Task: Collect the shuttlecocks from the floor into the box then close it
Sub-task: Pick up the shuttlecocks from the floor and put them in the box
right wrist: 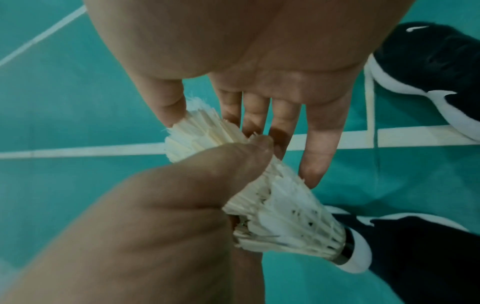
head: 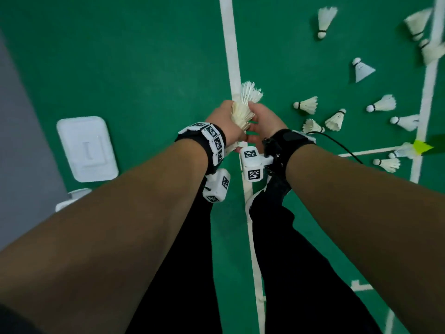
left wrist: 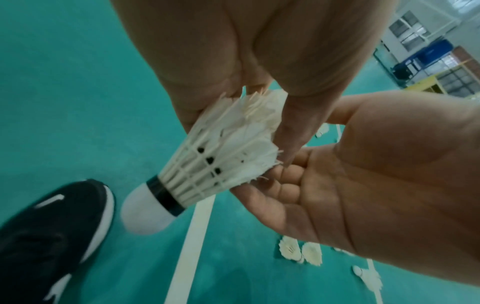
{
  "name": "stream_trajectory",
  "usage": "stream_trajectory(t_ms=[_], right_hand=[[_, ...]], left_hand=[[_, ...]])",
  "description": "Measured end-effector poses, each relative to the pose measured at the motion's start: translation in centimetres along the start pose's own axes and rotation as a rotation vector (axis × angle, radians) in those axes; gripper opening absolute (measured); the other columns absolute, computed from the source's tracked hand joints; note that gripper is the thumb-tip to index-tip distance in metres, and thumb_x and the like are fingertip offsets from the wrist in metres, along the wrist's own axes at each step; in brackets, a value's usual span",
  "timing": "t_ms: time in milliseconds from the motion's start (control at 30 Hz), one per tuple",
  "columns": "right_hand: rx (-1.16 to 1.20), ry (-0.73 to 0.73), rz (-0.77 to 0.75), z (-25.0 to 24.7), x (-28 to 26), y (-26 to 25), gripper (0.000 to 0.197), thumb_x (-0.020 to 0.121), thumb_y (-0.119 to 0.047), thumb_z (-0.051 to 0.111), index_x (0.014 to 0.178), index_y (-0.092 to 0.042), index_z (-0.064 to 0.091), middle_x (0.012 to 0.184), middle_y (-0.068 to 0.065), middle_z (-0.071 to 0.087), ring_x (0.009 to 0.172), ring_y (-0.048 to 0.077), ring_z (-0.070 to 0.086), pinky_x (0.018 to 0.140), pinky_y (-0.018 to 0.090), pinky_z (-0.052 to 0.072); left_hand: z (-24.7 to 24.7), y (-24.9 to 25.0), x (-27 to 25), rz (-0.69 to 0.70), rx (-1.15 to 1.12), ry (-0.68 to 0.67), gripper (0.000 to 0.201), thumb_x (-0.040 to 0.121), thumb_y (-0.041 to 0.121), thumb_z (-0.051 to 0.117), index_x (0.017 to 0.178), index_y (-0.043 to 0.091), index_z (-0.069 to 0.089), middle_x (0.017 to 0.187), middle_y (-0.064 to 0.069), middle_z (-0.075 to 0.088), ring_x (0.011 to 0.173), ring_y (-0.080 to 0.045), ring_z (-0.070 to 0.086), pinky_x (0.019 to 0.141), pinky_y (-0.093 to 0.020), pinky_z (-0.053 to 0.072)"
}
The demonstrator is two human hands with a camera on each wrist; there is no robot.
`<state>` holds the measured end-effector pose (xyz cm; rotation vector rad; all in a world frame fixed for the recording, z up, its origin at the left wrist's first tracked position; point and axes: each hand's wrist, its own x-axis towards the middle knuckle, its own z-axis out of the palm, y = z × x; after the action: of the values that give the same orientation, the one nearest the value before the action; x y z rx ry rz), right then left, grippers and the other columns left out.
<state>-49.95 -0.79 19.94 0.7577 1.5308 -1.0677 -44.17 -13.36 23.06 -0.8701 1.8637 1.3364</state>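
Observation:
A nested stack of white feather shuttlecocks (head: 243, 109) is held between both hands above the green court floor. My left hand (head: 231, 116) grips its feather skirt, thumb on top, the cork (left wrist: 148, 211) pointing down toward my shoe. My right hand (head: 260, 118) pinches the upper feathers (right wrist: 197, 131) between thumb and straight fingers (right wrist: 255, 115). The open white box (head: 72, 198) pokes out from behind my left forearm, mostly hidden. Its lid (head: 86, 148) lies flat on the floor beside it. Several loose shuttlecocks (head: 305, 105) lie scattered to the right.
My black shoes (right wrist: 428, 67) stand on the white court line (head: 234, 59) just below the hands. A thin black cable (head: 337, 143) trails from the right wrist. A grey floor strip (head: 19, 141) runs along the left edge, and a yellow-green scrap (head: 421, 147) lies at far right.

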Motion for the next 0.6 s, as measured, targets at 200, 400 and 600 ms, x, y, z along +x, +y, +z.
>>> stream_trajectory(t_ms=[200,400,600], right_hand=[[-0.114,-0.143,0.026,8.9,-3.2,-1.3,0.046,0.066,-0.070,0.069,0.084,-0.030,0.083,0.118,0.012,0.076,0.111,0.041,0.073,0.097,0.080,0.046],[-0.253,-0.250,0.011,17.1,-7.3,0.5,0.041,0.087,-0.056,0.067,0.103,-0.019,0.076,0.120,0.019,0.073,0.105,0.044,0.075,0.095,0.075,0.051],[-0.402,-0.312,0.042,22.6,-9.0,7.2,0.032,0.101,-0.045,0.062,0.097,-0.016,0.075,0.117,0.017,0.074,0.109,0.040,0.073,0.097,0.066,0.056]], left_hand=[[-7.7,-3.6,-4.3,-0.069,-0.177,0.160,0.070,0.082,0.011,0.082,0.142,0.026,0.048,0.105,0.006,0.066,0.086,-0.009,0.064,0.056,-0.019,0.046],[-11.0,-10.0,-10.5,-0.148,-0.336,0.341,0.076,0.080,0.010,0.083,0.145,0.028,0.047,0.112,0.001,0.068,0.094,-0.018,0.070,0.069,-0.027,0.056],[-9.5,-18.6,-15.7,-0.216,-0.482,0.452,0.070,0.083,0.016,0.081,0.145,0.029,0.049,0.113,0.004,0.066,0.093,-0.013,0.065,0.062,-0.018,0.042]])
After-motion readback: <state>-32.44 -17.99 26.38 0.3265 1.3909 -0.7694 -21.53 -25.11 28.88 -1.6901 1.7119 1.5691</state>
